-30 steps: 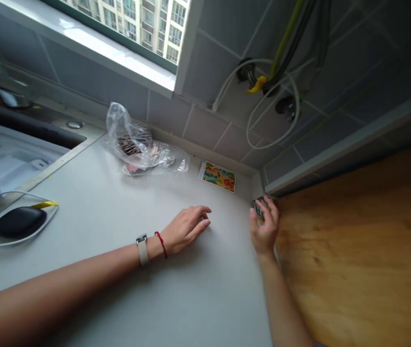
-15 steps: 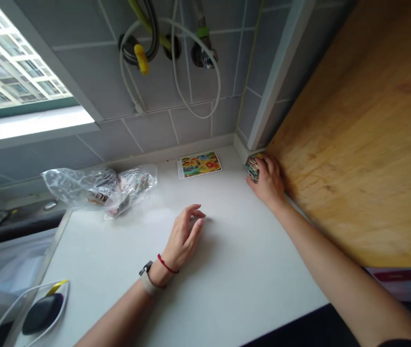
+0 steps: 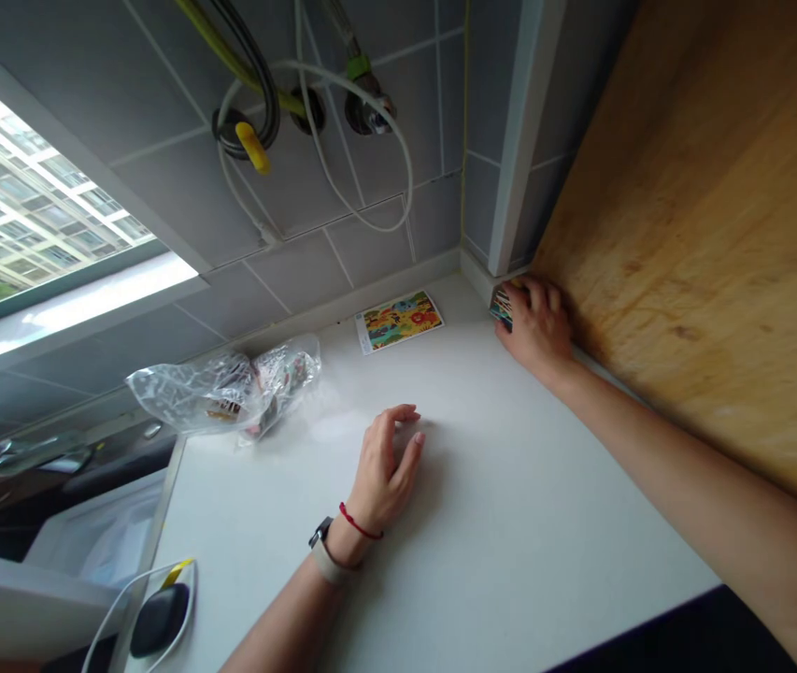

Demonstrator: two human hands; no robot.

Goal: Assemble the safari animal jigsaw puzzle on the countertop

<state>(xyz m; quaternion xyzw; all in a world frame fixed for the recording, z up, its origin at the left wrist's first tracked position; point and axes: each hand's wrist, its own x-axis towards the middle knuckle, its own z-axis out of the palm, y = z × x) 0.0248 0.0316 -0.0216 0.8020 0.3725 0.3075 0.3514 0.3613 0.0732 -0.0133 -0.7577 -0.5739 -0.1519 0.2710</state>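
Fingers of my right hand (image 3: 536,327) curl over the small patterned stack (image 3: 502,307), likely light, slippery; grip its edges. Left hand (image 3: 385,467): half-open, seemingly unloaded.

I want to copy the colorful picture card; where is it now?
In the head view, the colorful picture card lies against the wall, between the plastic bag and right hand.

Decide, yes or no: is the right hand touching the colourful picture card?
No, the right hand is on a small stack near the corner, with white countertop showing between it and the colourful picture card.
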